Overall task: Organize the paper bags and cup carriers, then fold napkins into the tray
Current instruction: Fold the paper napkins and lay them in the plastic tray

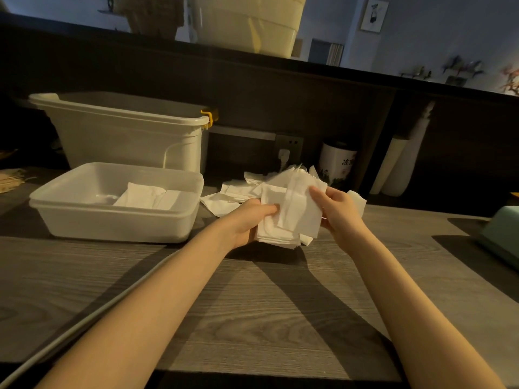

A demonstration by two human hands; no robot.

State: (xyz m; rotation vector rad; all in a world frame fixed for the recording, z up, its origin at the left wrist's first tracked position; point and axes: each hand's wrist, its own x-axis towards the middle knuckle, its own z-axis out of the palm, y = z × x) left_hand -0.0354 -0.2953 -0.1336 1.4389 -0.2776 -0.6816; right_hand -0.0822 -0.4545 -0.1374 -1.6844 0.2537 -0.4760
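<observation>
I see a grey wood-grain tabletop [252, 299]. Toward its far left stands a tall translucent storage bin [126, 136] with a yellow latch [209, 117]. At the far edge sit a white canister [337, 167] with printed characters and a wall socket [289, 146] with a white plug [283, 157]. A pale cable [92, 313] crosses the near left corner; a mint-green object [502, 237] lies at the right edge.
</observation>
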